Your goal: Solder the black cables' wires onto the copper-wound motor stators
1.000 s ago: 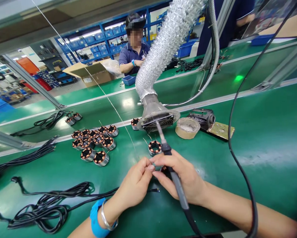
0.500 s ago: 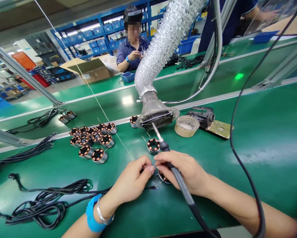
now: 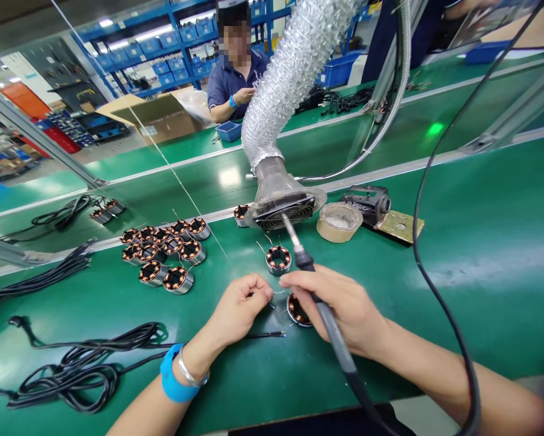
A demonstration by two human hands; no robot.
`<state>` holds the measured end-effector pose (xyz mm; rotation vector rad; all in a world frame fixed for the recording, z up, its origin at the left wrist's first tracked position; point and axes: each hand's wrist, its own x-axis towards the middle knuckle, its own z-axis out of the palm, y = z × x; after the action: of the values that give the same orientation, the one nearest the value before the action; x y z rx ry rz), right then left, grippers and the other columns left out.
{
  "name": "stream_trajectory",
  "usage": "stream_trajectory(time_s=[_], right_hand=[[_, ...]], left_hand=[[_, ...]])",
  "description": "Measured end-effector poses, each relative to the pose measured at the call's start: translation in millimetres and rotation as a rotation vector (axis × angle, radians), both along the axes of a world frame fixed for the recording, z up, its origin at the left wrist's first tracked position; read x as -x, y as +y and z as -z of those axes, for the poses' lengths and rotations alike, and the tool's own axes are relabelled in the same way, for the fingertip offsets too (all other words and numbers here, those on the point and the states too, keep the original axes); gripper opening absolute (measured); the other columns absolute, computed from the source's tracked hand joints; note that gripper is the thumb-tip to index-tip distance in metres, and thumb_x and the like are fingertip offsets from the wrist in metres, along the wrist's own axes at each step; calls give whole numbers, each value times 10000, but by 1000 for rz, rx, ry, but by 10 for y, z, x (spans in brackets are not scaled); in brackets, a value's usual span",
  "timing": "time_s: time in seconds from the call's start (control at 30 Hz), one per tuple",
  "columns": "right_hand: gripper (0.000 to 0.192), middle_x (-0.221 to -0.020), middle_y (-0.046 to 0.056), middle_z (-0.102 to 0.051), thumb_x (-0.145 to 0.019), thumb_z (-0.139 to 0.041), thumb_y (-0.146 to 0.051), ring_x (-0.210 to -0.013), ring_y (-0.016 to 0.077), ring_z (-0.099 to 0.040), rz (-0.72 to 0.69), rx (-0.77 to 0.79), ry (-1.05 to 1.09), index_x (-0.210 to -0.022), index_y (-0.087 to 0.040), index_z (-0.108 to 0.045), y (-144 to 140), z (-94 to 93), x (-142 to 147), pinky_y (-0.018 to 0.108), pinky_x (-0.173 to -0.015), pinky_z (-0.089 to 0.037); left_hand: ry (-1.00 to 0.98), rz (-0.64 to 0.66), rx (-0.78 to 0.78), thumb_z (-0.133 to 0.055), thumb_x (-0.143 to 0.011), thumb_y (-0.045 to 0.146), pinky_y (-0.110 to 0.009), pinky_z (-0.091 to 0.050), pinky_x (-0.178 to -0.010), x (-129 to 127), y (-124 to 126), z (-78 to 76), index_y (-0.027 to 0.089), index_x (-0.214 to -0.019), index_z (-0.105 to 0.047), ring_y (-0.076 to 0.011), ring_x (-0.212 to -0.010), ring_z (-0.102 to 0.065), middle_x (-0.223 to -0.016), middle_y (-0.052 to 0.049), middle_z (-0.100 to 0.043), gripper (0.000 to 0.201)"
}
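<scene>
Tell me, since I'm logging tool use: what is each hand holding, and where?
Right hand holds the soldering iron by its handle. Left hand pinches a thin wire near its end.

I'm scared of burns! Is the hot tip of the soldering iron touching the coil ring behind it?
Apart. The head view shows the soldering iron tip raised, above the coil ring.

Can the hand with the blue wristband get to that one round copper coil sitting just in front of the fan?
Probably yes. The left hand rests on the green table close to that coil, with only bare mat between them. The soldering iron in the right hand slants close by, so it might brush it.
</scene>
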<state>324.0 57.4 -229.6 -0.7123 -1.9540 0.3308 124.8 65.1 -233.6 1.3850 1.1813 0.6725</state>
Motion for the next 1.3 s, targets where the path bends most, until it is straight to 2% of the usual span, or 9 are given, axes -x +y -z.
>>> stream_trajectory(time_s=[0.1,0.17,0.3,0.37,0.47,0.67,0.9,1.07,1.3], right_hand=[[519,-902,9,-722,-899,-502,-46,-727,146,-678,70,94,100,-1362,-278,-486,-143,-62,-121,281,-662,-584],[542,-828,7,-690,-894,-529,-85,-673,146,-644,121,128,159,-1396,-285,-477,-227,-33,-188,286,-611,-561],[298,-835,59,-663,-895,-549,-204,-668,178,-601,179,212,305,-1163,-236,-676,-293,126,-263,327,-563,-501],[210,-782,51,-649,-896,-554,-226,-612,166,-580,188,260,408,-1037,-223,-709,-285,191,-272,316,-530,-470],[142,-694,19,-608,-882,-584,-230,-542,143,-549,201,290,474,-950,-218,-708,-259,236,-264,293,-492,-431],[128,-696,18,-615,-870,-599,-220,-561,150,-580,218,305,482,-937,-217,-708,-238,248,-256,284,-480,-423],[116,-661,6,-627,-852,-603,-214,-516,131,-552,228,282,448,-907,-203,-705,-239,207,-235,269,-474,-416],[124,-708,13,-654,-832,-589,-168,-549,124,-555,220,206,362,-901,-191,-689,-223,121,-181,255,-481,-428],[222,-671,15,-628,-771,-557,-100,-516,119,-536,158,72,249,-952,-167,-667,-282,6,-119,265,-466,-436]], left_hand=[[15,-5,-15,-560,-848,401,-215,-242,-529,0,24,9,160,-707,-508,-87,-559,-280,-589,65,-356,284],[17,5,-20,-560,-845,390,-215,-245,-534,1,42,15,160,-697,-505,-85,-559,-282,-592,67,-354,278],[32,30,-31,-558,-841,364,-213,-264,-545,1,78,35,162,-704,-508,-86,-568,-307,-615,61,-390,248],[37,45,-39,-555,-843,365,-211,-270,-546,0,91,47,163,-715,-509,-86,-569,-313,-620,61,-400,243],[35,60,-45,-549,-853,366,-207,-270,-543,4,100,59,161,-725,-509,-83,-570,-313,-626,62,-403,245],[29,70,-56,-554,-862,335,-206,-270,-545,14,91,62,158,-736,-520,-79,-574,-322,-640,62,-414,221],[10,79,-55,-555,-872,338,-208,-276,-552,12,92,74,156,-752,-531,-80,-581,-334,-648,60,-424,219],[23,83,-59,-552,-880,346,-210,-266,-547,3,88,65,157,-746,-525,-80,-578,-321,-640,64,-407,234],[22,91,-41,-553,-882,354,-210,-270,-549,-5,99,75,155,-757,-536,-81,-579,-331,-642,61,-420,236]])
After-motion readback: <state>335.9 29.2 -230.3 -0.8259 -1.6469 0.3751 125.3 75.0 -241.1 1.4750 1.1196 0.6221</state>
